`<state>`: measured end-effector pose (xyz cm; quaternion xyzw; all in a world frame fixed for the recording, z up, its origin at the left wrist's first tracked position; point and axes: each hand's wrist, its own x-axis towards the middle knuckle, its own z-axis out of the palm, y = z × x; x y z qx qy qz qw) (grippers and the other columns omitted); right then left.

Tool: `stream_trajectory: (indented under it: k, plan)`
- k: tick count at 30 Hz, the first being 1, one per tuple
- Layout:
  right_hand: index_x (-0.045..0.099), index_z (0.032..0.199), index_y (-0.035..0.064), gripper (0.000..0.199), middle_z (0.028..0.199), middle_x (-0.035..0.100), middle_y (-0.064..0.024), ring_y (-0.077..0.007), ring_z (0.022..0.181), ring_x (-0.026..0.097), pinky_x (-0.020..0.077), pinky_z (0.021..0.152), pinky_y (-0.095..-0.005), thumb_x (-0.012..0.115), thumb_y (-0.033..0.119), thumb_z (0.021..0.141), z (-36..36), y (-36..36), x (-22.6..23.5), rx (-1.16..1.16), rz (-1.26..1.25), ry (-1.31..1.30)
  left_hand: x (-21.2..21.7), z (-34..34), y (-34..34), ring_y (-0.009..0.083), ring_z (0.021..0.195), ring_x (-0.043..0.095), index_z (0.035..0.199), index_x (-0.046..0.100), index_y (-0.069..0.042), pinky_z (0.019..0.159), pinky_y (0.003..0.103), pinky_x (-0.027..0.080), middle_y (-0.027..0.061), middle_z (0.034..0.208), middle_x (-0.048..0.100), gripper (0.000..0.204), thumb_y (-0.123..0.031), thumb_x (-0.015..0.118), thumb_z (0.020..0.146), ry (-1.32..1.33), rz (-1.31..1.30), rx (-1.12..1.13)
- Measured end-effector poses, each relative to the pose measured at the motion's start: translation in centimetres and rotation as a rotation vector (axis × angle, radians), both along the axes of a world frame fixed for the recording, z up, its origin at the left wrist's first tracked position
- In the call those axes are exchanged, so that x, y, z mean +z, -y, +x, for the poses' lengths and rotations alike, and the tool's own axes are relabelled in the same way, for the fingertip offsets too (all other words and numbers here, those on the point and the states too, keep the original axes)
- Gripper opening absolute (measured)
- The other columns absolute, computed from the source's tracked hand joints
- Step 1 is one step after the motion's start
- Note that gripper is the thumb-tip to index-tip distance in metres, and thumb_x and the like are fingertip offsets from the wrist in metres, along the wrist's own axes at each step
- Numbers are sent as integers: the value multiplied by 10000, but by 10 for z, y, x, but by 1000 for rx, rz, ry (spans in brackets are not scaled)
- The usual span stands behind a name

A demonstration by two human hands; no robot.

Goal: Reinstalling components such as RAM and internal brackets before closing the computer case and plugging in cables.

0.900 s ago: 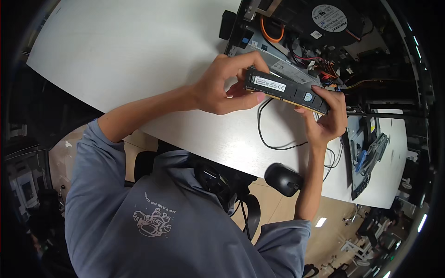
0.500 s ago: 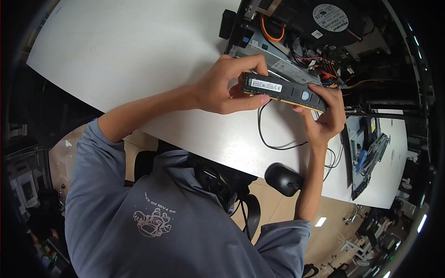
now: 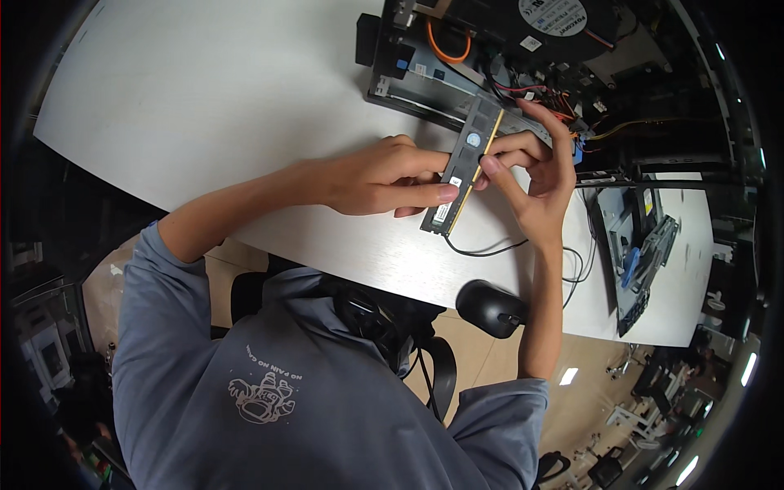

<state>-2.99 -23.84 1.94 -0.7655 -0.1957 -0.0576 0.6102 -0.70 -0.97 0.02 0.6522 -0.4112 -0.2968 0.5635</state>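
One fisheye view from my head, looking steeply down.

The camera sits above me and faces down over my own shoulders and grey shirt [image 3: 269, 400], so my forearms rise from the lower part of the picture toward the white table [image 3: 204, 90]. My hands meet near the middle, fairly close to the lens. The open computer case [image 3: 523, 57] lies at the top edge, farther off. Straight table edges bow toward the dark round rim. No second view shares this scene.
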Motion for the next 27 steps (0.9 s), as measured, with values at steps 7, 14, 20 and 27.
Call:
stream_trajectory:
  k: [7,14,20,27]
  plan:
    - [431,1348,-11,609,826,715,-96,-146,672,696,527,699,-249,713,-81,813,0,2,-1,-11,-29,58,3,-1,5,86,484,490,1259,613,-62,490,277,370,2,549,502,328,-248,463,1035,41,77,86]
    - [428,1341,-8,589,825,717,-90,-143,674,699,495,615,-218,698,-78,822,0,2,0,-6,-26,25,6,-3,5,85,446,472,1087,626,-31,452,273,349,-2,528,502,255,-222,465,1036,114,100,130]
    - [440,1328,-8,550,831,719,-91,-141,666,698,485,593,-215,680,-72,838,0,2,1,-9,-30,34,-1,-2,5,95,434,469,1080,619,-25,435,284,348,0,527,505,240,-204,467,1033,197,41,145]
    - [451,1325,3,553,825,721,-75,-102,652,667,460,605,-208,693,-61,831,0,2,-1,-18,-44,43,-5,-2,4,99,430,462,1076,609,-16,434,283,343,1,518,489,222,-190,481,1027,214,54,146]
